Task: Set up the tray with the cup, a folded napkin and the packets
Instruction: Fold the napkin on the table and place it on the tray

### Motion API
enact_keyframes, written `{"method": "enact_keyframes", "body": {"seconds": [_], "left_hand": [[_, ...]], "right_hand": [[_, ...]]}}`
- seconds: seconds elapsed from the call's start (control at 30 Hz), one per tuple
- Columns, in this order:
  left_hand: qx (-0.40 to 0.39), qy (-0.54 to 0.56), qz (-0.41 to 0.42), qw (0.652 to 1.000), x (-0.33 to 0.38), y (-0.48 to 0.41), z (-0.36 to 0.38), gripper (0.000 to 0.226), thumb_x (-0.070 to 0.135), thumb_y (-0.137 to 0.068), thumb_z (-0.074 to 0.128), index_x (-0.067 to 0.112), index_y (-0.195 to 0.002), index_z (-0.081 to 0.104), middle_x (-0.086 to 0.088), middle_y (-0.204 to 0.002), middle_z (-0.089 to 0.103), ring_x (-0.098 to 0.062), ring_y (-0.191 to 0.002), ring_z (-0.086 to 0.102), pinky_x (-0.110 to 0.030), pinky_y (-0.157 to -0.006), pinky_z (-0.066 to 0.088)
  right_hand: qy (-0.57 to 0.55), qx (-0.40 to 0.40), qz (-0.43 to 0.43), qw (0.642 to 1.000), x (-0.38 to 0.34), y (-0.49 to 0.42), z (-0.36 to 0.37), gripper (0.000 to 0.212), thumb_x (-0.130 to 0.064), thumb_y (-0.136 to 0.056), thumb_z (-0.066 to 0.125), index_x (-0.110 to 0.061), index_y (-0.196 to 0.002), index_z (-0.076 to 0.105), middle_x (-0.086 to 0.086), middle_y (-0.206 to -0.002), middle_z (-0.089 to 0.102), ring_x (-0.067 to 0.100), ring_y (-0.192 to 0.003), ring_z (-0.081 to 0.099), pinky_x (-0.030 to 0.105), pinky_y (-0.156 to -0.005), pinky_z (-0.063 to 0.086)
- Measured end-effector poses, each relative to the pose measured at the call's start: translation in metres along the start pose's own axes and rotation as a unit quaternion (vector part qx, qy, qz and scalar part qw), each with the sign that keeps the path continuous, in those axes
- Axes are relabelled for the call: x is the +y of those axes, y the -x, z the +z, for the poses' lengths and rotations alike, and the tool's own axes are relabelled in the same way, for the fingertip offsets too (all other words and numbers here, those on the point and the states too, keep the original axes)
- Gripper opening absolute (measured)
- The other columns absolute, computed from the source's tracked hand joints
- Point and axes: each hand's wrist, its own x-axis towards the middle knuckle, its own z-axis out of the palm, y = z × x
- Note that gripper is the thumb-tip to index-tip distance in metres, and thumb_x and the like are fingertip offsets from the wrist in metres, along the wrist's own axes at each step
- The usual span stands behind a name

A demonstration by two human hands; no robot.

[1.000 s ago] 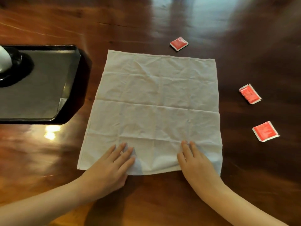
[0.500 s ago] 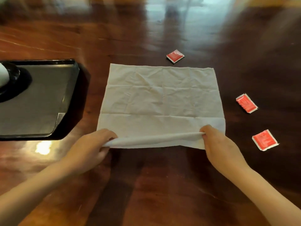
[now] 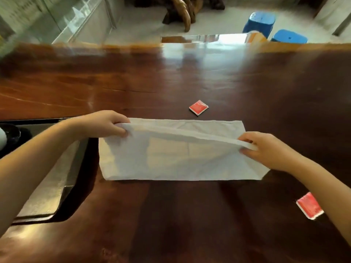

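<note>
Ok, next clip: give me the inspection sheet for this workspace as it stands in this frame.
Surface: dark glossy wooden table, window glare at its far edge.
Job's things: white napkin half folded, near edge lifted toward the far edge; black tray at left, partly behind the left forearm; cup barely visible at the frame's left edge; one red packet beyond the napkin, another red packet partly hidden by the right forearm. No packet seen on the tray.
Clutter: nothing seen.
Grippers: left hand and right hand each pinch a corner of the lifted napkin edge.
Cables: nothing seen.
Surroundings: two blue stools, a wooden root-like piece, pale floor.
</note>
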Motion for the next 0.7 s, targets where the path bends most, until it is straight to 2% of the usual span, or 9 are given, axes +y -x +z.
{"method": "enact_keyframes", "body": {"seconds": [0.07,0.13,0.2,0.33,0.4,0.53,0.57,0.63,0.7], "left_hand": [[-0.016,-0.008,-0.029,0.999,-0.003,-0.027,-0.01,0.011,0.015,-0.088,0.058,0.015,-0.088,0.069,-0.005,-0.088,0.068,-0.015,-0.081,0.064,-0.025,-0.072,0.049],[-0.025,-0.032,-0.043,0.998,-0.009,-0.052,-0.014,0.014,0.018,-0.086,0.057,0.012,-0.087,0.07,-0.009,-0.089,0.068,-0.015,-0.078,0.061,-0.026,-0.072,0.047],[-0.002,-0.024,-0.051,0.998,-0.015,-0.075,-0.014,0.016,0.017,-0.088,0.055,0.011,-0.089,0.069,-0.009,-0.09,0.065,-0.016,-0.081,0.058,-0.027,-0.073,0.045],[0.126,0.018,-0.074,0.989,-0.031,-0.113,-0.003,0.018,0.018,-0.088,0.056,0.01,-0.098,0.068,-0.006,-0.096,0.063,-0.02,-0.089,0.056,-0.03,-0.072,0.043],[0.183,0.044,-0.087,0.978,-0.043,-0.124,0.008,0.017,0.018,-0.087,0.056,0.012,-0.095,0.069,-0.006,-0.095,0.065,-0.021,-0.089,0.056,-0.03,-0.071,0.041],[0.273,0.073,-0.115,0.952,-0.06,-0.133,0.038,0.02,0.019,-0.091,0.048,0.01,-0.097,0.065,-0.007,-0.096,0.062,-0.021,-0.086,0.051,-0.032,-0.068,0.036],[0.291,0.075,-0.118,0.946,-0.063,-0.134,0.044,0.021,0.02,-0.092,0.047,0.009,-0.1,0.063,-0.007,-0.097,0.061,-0.02,-0.085,0.05,-0.032,-0.068,0.035],[0.34,0.087,-0.118,0.929,-0.067,-0.133,0.052,0.022,0.019,-0.092,0.047,0.008,-0.107,0.059,-0.011,-0.105,0.06,-0.024,-0.089,0.051,-0.034,-0.071,0.037],[0.407,0.064,-0.11,0.904,-0.064,-0.128,0.063,0.026,0.013,-0.09,0.048,0.007,-0.115,0.054,-0.018,-0.117,0.054,-0.033,-0.103,0.05,-0.04,-0.083,0.039]], "right_hand": [[-0.053,0.009,0.028,0.998,0.012,-0.021,-0.008,0.007,-0.023,-0.089,0.058,-0.023,-0.087,0.065,-0.008,-0.083,0.062,0.009,-0.076,0.057,0.024,-0.066,0.042],[-0.111,0.029,0.064,0.991,0.023,-0.042,-0.008,0.024,-0.026,-0.09,0.055,-0.009,-0.078,0.066,-0.001,-0.069,0.059,0.014,-0.065,0.051,0.027,-0.059,0.038],[-0.182,0.057,0.109,0.976,0.033,-0.063,-0.003,0.028,-0.025,-0.089,0.055,-0.002,-0.079,0.066,0.011,-0.072,0.06,0.02,-0.068,0.053,0.031,-0.063,0.04],[-0.239,0.173,0.184,0.937,0.047,-0.1,0.02,0.015,-0.02,-0.084,0.06,-0.006,-0.081,0.063,0.012,-0.083,0.064,0.027,-0.079,0.061,0.041,-0.071,0.05],[-0.215,0.232,0.201,0.927,0.049,-0.113,0.032,0.022,-0.021,-0.085,0.056,0.0,-0.087,0.064,0.018,-0.087,0.066,0.034,-0.083,0.061,0.042,-0.071,0.05],[-0.167,0.299,0.224,0.913,0.054,-0.128,0.053,0.029,-0.02,-0.088,0.045,0.006,-0.08,0.053,0.02,-0.074,0.057,0.043,-0.078,0.055,0.036,-0.058,0.034],[-0.159,0.301,0.231,0.911,0.054,-0.131,0.057,0.027,-0.019,-0.089,0.044,0.005,-0.081,0.052,0.019,-0.076,0.057,0.043,-0.079,0.055,0.036,-0.059,0.034],[-0.114,0.317,0.247,0.909,0.05,-0.132,0.063,0.021,-0.017,-0.089,0.044,0.001,-0.095,0.055,0.02,-0.096,0.059,0.04,-0.092,0.054,0.038,-0.07,0.038],[-0.006,0.355,0.247,0.902,0.041,-0.135,0.066,0.031,-0.014,-0.087,0.048,-0.001,-0.116,0.05,0.023,-0.114,0.052,0.04,-0.104,0.047,0.044,-0.083,0.039]]}}
